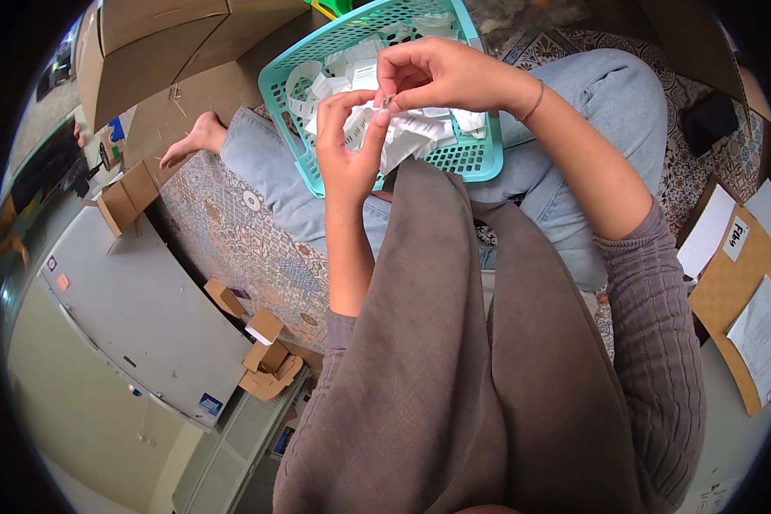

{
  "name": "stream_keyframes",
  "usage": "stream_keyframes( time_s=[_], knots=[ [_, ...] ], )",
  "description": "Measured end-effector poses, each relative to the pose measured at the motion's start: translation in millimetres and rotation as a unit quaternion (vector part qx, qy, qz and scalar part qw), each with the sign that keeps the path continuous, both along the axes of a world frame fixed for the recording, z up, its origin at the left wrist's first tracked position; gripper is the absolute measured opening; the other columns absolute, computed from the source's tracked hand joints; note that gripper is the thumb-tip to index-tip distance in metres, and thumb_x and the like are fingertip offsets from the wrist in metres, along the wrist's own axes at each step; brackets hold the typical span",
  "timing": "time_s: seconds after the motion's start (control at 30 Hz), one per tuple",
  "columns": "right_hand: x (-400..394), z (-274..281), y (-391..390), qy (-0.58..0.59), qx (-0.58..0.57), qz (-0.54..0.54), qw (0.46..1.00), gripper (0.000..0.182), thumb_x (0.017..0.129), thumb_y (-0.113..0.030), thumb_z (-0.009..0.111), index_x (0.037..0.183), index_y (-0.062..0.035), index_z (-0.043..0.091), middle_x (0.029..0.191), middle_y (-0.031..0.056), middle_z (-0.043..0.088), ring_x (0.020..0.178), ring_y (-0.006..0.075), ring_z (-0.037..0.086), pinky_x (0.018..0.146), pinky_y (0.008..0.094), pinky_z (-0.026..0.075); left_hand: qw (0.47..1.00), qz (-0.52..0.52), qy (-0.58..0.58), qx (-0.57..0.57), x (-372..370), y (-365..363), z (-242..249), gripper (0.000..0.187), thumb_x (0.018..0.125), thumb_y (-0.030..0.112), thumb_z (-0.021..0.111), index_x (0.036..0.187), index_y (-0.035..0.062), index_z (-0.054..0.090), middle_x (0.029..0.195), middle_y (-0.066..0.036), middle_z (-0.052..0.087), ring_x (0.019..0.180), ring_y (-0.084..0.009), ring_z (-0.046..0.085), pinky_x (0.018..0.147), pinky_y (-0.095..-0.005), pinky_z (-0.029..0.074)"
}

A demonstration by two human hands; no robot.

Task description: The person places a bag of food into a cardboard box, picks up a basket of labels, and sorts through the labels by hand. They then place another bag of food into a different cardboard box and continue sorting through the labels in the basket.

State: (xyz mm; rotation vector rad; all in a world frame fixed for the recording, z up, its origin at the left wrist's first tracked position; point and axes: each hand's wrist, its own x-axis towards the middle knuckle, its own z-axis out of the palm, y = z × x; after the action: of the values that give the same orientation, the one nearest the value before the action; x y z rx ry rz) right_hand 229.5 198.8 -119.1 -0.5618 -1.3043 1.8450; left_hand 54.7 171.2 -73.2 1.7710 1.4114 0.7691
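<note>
A teal plastic basket (493,163) sits across my lap, filled with a tangle of white printed label strips (424,128). Over the basket, my left hand (351,146) is closed in a pinch, thumb and fingertips close to the labels. My right hand (450,77) is closed too, its thumb and forefinger meeting the left fingertips. Between them is a tiny greyish piece (385,103), too small to name. Whether it is joined to a strip below cannot be told, as the fingers cover part of it.
Cardboard boxes (158,43) stand beyond the basket at the upper left. A patterned floor (223,206) surrounds my crossed legs. On the left is a white fridge (146,300) with small cartons (265,343) near it. A brown cardboard piece (720,300) with papers lies at the right.
</note>
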Motion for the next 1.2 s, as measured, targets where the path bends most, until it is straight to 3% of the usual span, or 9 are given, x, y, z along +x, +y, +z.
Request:
stream_keyframes(
  time_s=[0.07, 0.33, 0.53, 0.63, 0.7, 0.77, 0.97, 1.03, 1.2],
  knots=[
    [1.3, 1.7, 0.2, -0.003, -0.001, 0.000, 1.000, 0.011, 0.078, -0.008, 0.059, 0.077, -0.0024, 0.050, 0.077, -0.0007, 0.055, 0.074, 0.0052, 0.052, 0.068, 0.0205, 0.042, 0.996, -0.032, 0.078, 0.030, -2.5, 2.7, -1.5, 0.018, 0.073, 0.013, 0.064, 0.085, 0.0024, 0.055, 0.089, -0.008, 0.054, 0.090, -0.0185, 0.051, 0.082, -0.0307, 0.039],
    [5.5, -0.5, 4.3, -0.022, -0.009, -0.014, 1.000, 0.009, 0.076, -0.007, 0.060, 0.076, -0.0027, 0.052, 0.074, -0.0009, 0.055, 0.071, 0.0056, 0.052, 0.068, 0.0194, 0.042, 0.999, -0.028, -0.027, -0.012, 1.3, 1.5, 0.2, 0.011, 0.076, 0.009, 0.061, 0.079, 0.0011, 0.055, 0.086, -0.009, 0.057, 0.088, -0.0192, 0.054, 0.080, -0.0280, 0.039],
    [10.0, 2.0, 6.5, 0.038, -0.047, -0.025, 0.998, 0.010, 0.076, -0.007, 0.061, 0.073, -0.0022, 0.052, 0.080, 0.0021, 0.055, 0.077, 0.0072, 0.052, 0.071, 0.0207, 0.042, 0.995, -0.019, -0.082, -0.053, 11.1, 0.0, 7.7, 0.009, 0.083, 0.008, 0.054, 0.085, -0.0002, 0.050, 0.092, -0.008, 0.055, 0.086, -0.0121, 0.049, 0.079, -0.0229, 0.036],
    [16.3, 4.2, 12.1, 0.062, -0.011, -0.018, 0.998, 0.016, 0.075, -0.010, 0.062, 0.087, -0.0040, 0.053, 0.084, 0.0037, 0.055, 0.081, 0.0092, 0.051, 0.073, 0.0218, 0.042, 0.987, 0.009, -0.152, -0.055, 11.2, -2.3, 5.3, 0.009, 0.084, 0.009, 0.052, 0.086, -0.0001, 0.049, 0.092, -0.008, 0.055, 0.087, -0.0120, 0.049, 0.080, -0.0234, 0.037],
    [22.2, 5.7, 17.1, 0.151, -0.060, -0.112, 0.980, 0.006, 0.077, -0.005, 0.058, 0.075, -0.0031, 0.053, 0.072, 0.0038, 0.057, 0.067, 0.0139, 0.056, 0.065, 0.0223, 0.046, 0.987, 0.020, -0.150, -0.061, 8.7, -4.7, 5.3, 0.009, 0.082, 0.008, 0.054, 0.082, 0.0001, 0.050, 0.088, -0.009, 0.055, 0.089, -0.0146, 0.052, 0.080, -0.0250, 0.038],
    [28.4, 5.6, 19.4, 0.176, -0.071, -0.125, 0.974, 0.005, 0.078, -0.003, 0.057, 0.078, -0.0055, 0.053, 0.074, 0.0016, 0.057, 0.069, 0.0104, 0.055, 0.063, 0.0219, 0.045, 0.986, 0.030, -0.147, -0.067, 5.4, -7.3, 2.4, 0.009, 0.080, 0.007, 0.056, 0.078, 0.0002, 0.051, 0.085, -0.010, 0.056, 0.092, -0.0172, 0.054, 0.080, -0.0266, 0.039],
    [28.9, 8.5, 16.6, 0.228, -0.194, -0.082, 0.951, 0.006, 0.080, -0.008, 0.055, 0.085, -0.0044, 0.052, 0.080, 0.0051, 0.058, 0.071, 0.0113, 0.057, 0.062, 0.0199, 0.043, 0.989, -0.042, 0.020, 0.138, 6.4, -7.0, -1.0, 0.017, 0.067, 0.005, 0.067, 0.078, 0.0037, 0.055, 0.084, -0.007, 0.056, 0.091, -0.0234, 0.055, 0.080, -0.0311, 0.041],
    [29.7, 7.2, 16.9, 0.239, -0.208, -0.080, 0.945, 0.008, 0.081, -0.008, 0.054, 0.087, -0.0035, 0.053, 0.081, 0.0060, 0.058, 0.072, 0.0121, 0.057, 0.063, 0.0205, 0.044, 0.938, -0.078, 0.175, 0.290, 3.4, -6.7, -3.0, 0.019, 0.060, 0.005, 0.071, 0.074, 0.0085, 0.059, 0.083, -0.004, 0.056, 0.089, -0.0241, 0.054, 0.078, -0.0336, 0.040],
    [30.1, 6.8, 18.0, 0.244, -0.235, -0.073, 0.938, 0.014, 0.082, -0.008, 0.051, 0.094, -0.0005, 0.054, 0.086, 0.0086, 0.059, 0.076, 0.0143, 0.059, 0.066, 0.0223, 0.046, 0.919, -0.124, 0.265, 0.264, -6.7, -8.7, -27.7, 0.014, 0.064, 0.018, 0.070, 0.077, 0.0158, 0.066, 0.083, 0.002, 0.056, 0.085, -0.0184, 0.052, 0.072, -0.0308, 0.038]
  ],
)
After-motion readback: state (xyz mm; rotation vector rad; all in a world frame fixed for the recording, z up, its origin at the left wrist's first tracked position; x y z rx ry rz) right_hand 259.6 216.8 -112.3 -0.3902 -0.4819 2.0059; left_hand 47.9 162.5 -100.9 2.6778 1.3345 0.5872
